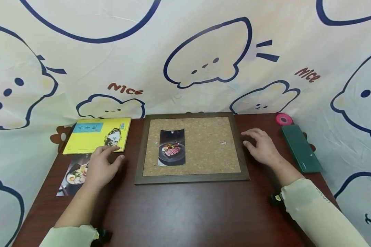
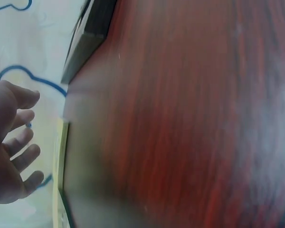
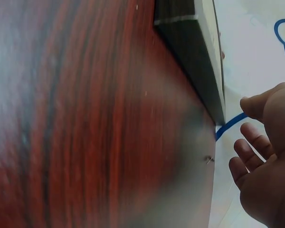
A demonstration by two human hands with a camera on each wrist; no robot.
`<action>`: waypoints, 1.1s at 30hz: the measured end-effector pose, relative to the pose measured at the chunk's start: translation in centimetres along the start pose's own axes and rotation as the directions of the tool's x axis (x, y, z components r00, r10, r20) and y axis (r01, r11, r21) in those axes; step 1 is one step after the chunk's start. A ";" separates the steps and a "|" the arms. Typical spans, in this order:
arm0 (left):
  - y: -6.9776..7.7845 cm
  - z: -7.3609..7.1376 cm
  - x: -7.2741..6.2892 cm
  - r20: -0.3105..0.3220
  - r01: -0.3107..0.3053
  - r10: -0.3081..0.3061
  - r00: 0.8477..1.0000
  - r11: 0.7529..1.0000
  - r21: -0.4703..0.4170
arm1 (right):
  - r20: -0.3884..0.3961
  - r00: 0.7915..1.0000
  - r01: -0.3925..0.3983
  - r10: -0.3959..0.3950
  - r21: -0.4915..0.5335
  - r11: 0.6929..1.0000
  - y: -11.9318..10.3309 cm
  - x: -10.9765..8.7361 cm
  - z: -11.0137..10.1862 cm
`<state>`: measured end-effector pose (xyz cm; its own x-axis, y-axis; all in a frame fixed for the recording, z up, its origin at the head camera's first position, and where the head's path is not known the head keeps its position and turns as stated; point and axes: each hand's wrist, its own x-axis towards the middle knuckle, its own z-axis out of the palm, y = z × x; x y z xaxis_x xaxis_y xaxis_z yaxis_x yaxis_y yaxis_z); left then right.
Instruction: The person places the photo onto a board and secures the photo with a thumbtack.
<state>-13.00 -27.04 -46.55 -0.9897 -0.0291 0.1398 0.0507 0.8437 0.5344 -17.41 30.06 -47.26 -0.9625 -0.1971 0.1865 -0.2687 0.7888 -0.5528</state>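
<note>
A cork board point(image 1: 207, 156) with a brown wooden frame lies in the middle of the dark table. On its left half is a photo point(image 1: 172, 149) of sliced meat on a dark plate, with a small pin point(image 1: 172, 131) at its top edge. My left hand point(image 1: 102, 168) hovers with relaxed fingers by the lower edge of a yellow book point(image 1: 83, 144), overlapping a second food photo point(image 1: 75, 176). My right hand point(image 1: 261, 147) is beside the frame's right edge, fingers loosely bent, holding nothing. In the right wrist view a tiny pin-like thing point(image 3: 209, 159) lies on the table near that hand.
A dark green box point(image 1: 301, 149) lies at the table's right edge, with a round pink ring-shaped object point(image 1: 283, 119) behind it. Small shiny bits point(image 1: 223, 142) show on the cork's right side. A cartoon-printed cloth point(image 1: 154, 61) encloses the back and sides.
</note>
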 end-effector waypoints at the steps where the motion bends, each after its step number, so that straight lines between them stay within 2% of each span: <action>1: -0.3 -0.2 -0.1 0.004 0.015 -0.015 1.000 1.000 0.001 | 0.001 1.000 -0.010 0.010 -0.005 1.000 0.2 0.1 0.0; 11: -3.5 -1.3 -0.4 0.016 0.143 -0.143 0.990 0.990 0.019 | 0.034 0.996 -0.081 0.083 -0.052 0.995 2.3 1.0 -0.4; 17: -4.8 -2.1 -0.6 0.023 0.250 -0.252 0.968 0.967 0.050 | 0.033 0.990 -0.134 0.137 -0.088 0.987 3.5 1.6 -0.4; 23: -6.2 -2.9 -1.1 0.072 0.331 -0.337 0.939 0.940 0.080 | 0.048 0.979 -0.190 0.196 -0.115 0.975 3.8 2.2 -0.3; 33: -8.1 -4.1 -1.5 0.072 0.391 -0.400 0.914 0.914 0.111 | 0.037 0.972 -0.223 0.230 -0.141 0.965 4.1 3.1 -0.2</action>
<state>-11.36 -36.03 -47.67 -0.9343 -0.3255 -0.1457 -0.3556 0.8190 0.4504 -21.45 32.81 -48.74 -0.9992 -0.0319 0.0241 -0.0394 0.8871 -0.4600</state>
